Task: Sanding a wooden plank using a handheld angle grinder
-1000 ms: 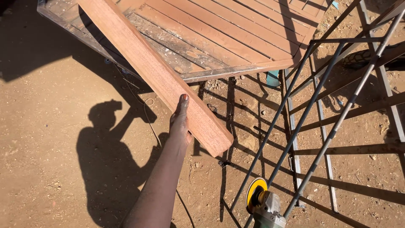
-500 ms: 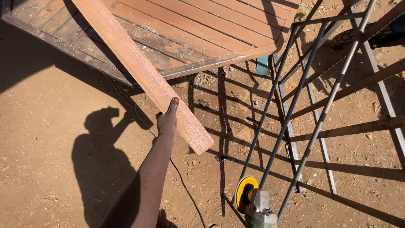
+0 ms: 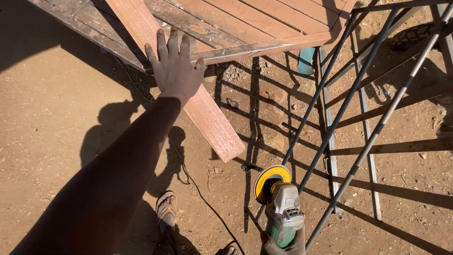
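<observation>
A long reddish wooden plank [image 3: 213, 123] slopes from the slatted wooden panel [image 3: 255, 22] down to the right, its free end hanging over the dirt. My left hand [image 3: 174, 71] lies flat on top of the plank near the panel's edge, with the fingers spread. At the bottom of the view, my right hand [image 3: 282, 246] grips a green and grey angle grinder [image 3: 284, 215]. Its yellow-rimmed disc [image 3: 270, 182] points up, a little below the plank's free end and apart from it.
A dark metal tube frame [image 3: 344, 108] leans across the right side, over a flat steel frame on the ground. A black cable [image 3: 203, 193] runs over the dirt. My sandalled foot [image 3: 166, 210] stands at the bottom. A teal object [image 3: 306, 60] sits under the panel.
My left hand has slid up the plank from its lower end and now lies flat on top near the panel. The grinder has shifted slightly left in view.
</observation>
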